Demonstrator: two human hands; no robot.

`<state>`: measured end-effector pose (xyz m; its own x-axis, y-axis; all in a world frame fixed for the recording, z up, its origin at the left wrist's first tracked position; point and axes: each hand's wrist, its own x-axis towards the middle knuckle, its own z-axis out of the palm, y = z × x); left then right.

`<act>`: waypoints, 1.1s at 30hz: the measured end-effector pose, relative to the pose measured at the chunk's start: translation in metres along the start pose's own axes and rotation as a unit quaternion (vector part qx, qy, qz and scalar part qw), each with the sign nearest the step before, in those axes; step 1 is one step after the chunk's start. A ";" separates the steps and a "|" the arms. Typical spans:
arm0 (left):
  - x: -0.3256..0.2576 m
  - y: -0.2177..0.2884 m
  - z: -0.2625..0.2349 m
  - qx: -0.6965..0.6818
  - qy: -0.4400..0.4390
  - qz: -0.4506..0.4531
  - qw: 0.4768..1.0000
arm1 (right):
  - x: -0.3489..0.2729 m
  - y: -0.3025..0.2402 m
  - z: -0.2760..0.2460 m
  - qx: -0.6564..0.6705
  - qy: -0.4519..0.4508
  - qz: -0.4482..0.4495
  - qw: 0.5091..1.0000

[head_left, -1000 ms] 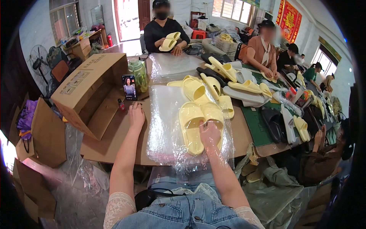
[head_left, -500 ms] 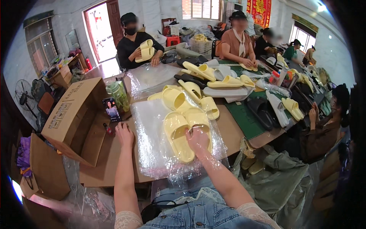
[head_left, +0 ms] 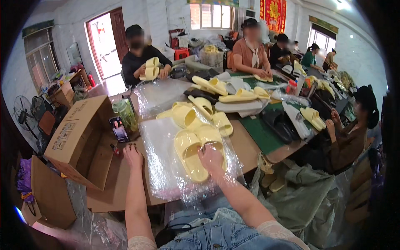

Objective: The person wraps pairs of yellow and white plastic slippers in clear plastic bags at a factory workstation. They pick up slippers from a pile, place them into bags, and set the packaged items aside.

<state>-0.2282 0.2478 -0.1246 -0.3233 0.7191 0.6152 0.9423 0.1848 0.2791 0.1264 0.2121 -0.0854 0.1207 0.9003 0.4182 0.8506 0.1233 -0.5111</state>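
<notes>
A pair of pale yellow slide slippers (head_left: pixel 188 141) lies side by side on a stack of clear plastic bags (head_left: pixel 158 143) in front of me. My right hand (head_left: pixel 211 159) grips the slippers where the two meet, its fingertips partly hidden. Shiny clear film spreads around the pair and over my right wrist, so the hand appears to be inside a bag. My left hand (head_left: pixel 133 156) lies on the brown tabletop with fingers stretched, holding nothing. It is beside the bag stack, just below a propped-up phone (head_left: pixel 118 129). More yellow slippers (head_left: pixel 185 114) lie just beyond the pair.
An open cardboard box (head_left: pixel 79 141) stands at the left, near a green-tinted jar (head_left: pixel 125 114) and a small red-capped item (head_left: pixel 115 150). Grey, black and yellow slippers (head_left: pixel 241 106) pile up farther back. Co-workers sit across and to the right. Grey-green sacking (head_left: pixel 300 196) hangs at the lower right.
The view has shifted slightly. My right hand stays on the pair of slippers, and my left hand remains on the tabletop. The person across has lowered a yellow pair a little.
</notes>
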 end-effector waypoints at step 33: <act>-0.002 0.001 0.001 -0.027 -0.009 -0.084 0.996 | 0.003 -0.001 -0.006 0.019 -0.015 0.006 1.000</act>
<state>-0.2265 0.2473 -0.1264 -0.4746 0.6931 0.5426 0.8684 0.2679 0.4174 0.1294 0.2120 -0.0792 0.1141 0.9141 0.3890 0.8293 0.1279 -0.5439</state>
